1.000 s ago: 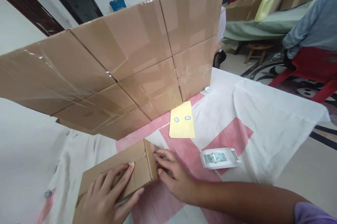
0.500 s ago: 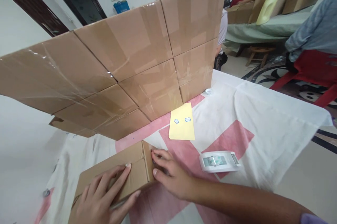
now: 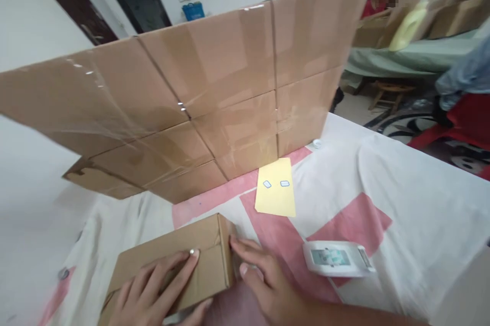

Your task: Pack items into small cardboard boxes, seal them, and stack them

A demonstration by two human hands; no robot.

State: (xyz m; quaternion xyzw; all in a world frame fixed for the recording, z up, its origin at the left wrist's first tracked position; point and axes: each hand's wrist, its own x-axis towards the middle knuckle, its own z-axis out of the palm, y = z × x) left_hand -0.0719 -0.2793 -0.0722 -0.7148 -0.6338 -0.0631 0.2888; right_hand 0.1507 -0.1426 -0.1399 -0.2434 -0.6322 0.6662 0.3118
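Observation:
A closed cardboard box (image 3: 209, 265) lies at the near edge of my view. Across its top rests my left hand (image 3: 161, 285), the thumb down over the near side, gripping it. A tiny white thing (image 3: 192, 251) shows at the tips of two left fingers; I cannot make out what it is. My right hand (image 3: 268, 275) is at the box's right end. Its index fingertip touches the end face, while the thumb stands apart from it. To the right lies a white handheld device or dispenser (image 3: 333, 258) with a greenish label.
A large taped cardboard panel (image 3: 233, 132) stands across the table's back. Yellow paper (image 3: 275, 203) with two small outlined labels lies before it, near a small clear roll (image 3: 316, 143). Beyond are a person in red (image 3: 377, 7), a yellow jug (image 3: 409, 27) and a red chair (image 3: 469, 117).
The view has shifted, so the scene sits lower and further right. My right thumb has come away from the box's end; the left hand keeps its place on top.

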